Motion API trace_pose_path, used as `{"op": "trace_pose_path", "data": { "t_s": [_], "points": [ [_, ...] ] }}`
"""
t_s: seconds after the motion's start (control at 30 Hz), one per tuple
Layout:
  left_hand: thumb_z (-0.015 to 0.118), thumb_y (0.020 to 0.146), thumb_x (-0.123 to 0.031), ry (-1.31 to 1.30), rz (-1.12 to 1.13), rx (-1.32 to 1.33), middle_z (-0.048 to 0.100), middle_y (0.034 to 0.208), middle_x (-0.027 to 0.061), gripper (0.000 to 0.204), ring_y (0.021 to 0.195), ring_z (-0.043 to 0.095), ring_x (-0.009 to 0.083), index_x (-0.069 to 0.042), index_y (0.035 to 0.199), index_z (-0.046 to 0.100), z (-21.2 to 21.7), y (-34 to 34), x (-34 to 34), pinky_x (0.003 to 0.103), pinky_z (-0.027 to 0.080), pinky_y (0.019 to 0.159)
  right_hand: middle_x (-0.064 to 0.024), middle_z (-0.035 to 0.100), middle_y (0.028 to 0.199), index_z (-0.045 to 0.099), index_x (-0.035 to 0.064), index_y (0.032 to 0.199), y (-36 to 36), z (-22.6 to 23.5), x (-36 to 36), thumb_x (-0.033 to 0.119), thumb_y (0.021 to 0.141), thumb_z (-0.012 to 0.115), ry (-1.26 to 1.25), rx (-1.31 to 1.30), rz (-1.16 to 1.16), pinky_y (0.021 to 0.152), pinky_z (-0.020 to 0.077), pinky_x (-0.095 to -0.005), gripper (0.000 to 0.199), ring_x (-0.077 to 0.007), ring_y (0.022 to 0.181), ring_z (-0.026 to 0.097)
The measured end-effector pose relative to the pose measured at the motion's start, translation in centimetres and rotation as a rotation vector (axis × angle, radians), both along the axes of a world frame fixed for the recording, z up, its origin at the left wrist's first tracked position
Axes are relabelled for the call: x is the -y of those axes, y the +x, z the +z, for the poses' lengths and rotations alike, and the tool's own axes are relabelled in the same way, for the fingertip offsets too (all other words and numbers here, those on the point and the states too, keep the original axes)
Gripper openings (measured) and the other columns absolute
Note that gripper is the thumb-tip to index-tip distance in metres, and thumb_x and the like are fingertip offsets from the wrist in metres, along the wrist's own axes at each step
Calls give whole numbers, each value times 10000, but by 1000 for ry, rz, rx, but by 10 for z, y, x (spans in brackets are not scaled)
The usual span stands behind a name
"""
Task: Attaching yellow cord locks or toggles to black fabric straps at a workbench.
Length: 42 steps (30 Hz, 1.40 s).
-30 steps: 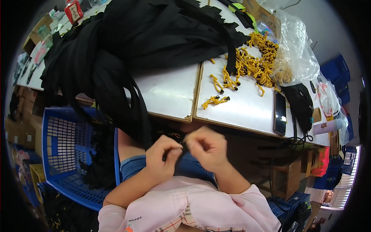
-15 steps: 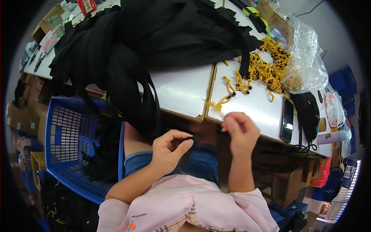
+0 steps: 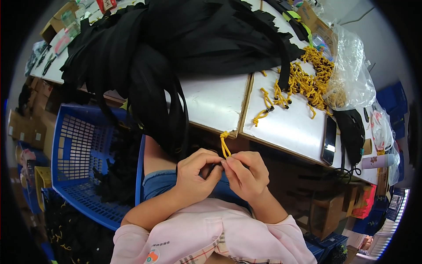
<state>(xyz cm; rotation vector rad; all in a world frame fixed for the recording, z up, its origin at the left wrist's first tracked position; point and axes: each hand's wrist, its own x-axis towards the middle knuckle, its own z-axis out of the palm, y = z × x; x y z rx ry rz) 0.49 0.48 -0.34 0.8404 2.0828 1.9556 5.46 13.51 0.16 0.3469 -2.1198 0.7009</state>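
Over my lap both hands meet, fingertips pinched together. My right hand is closed on a knotted yellow cord loop, which sticks up above the fingers. Closed beside it, my left hand holds a black fabric strip, now almost wholly hidden by the fingers. Whether the cord and strip touch is hidden. Beyond my hands, a large heap of black fabric strips covers the table and hangs over its edge. Several more yellow cord loops with small black pieces lie piled at the right.
A blue plastic crate with black fabric inside stands at my left. The white table's near edge runs just past my hands. On its right are a phone, a clear plastic bag, a black pouch and a lilac cylinder.
My right hand has come from the table edge to my left hand, bringing a yellow cord loop. The left hand keeps its place with the black strip.
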Motion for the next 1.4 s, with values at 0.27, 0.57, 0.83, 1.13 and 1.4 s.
{"op": "trace_pose_path", "data": {
  "t_s": [0.27,0.57,0.83,1.13,1.4],
  "points": [
    [552,737,41,428,-33,465,532,847,47,155,679,489,47,-4,883,529,0,5,-3,155,391,578,-103,532,795,560,-11,863,-2,-2,5,-40,650,629,-281,134,107,547,442,-245,226,-183,619,526],
    [535,770,7,367,-130,251,509,846,36,215,734,495,68,15,984,517,-6,-5,3,167,391,611,-69,518,728,526,-21,821,2,-14,12,-4,730,585,-783,324,281,483,377,-192,109,-96,567,460],
    [562,751,-38,352,-294,603,509,837,65,189,677,480,75,35,924,542,6,-11,11,161,387,550,-15,468,676,491,11,720,2,-3,-3,23,744,569,-1704,899,764,407,266,-173,82,-43,512,364],
    [524,773,-27,271,-167,238,476,880,69,196,738,451,81,24,962,521,6,-4,9,178,353,617,-16,457,659,487,-7,745,4,-4,14,38,783,516,-668,434,333,468,297,-185,65,-57,531,369],
    [535,770,-4,185,-227,84,477,881,72,209,725,449,90,6,979,529,13,-12,12,189,354,626,-32,462,611,510,-16,760,8,-2,10,71,807,516,-969,574,424,472,317,-218,99,-94,535,384]
  ]
}}
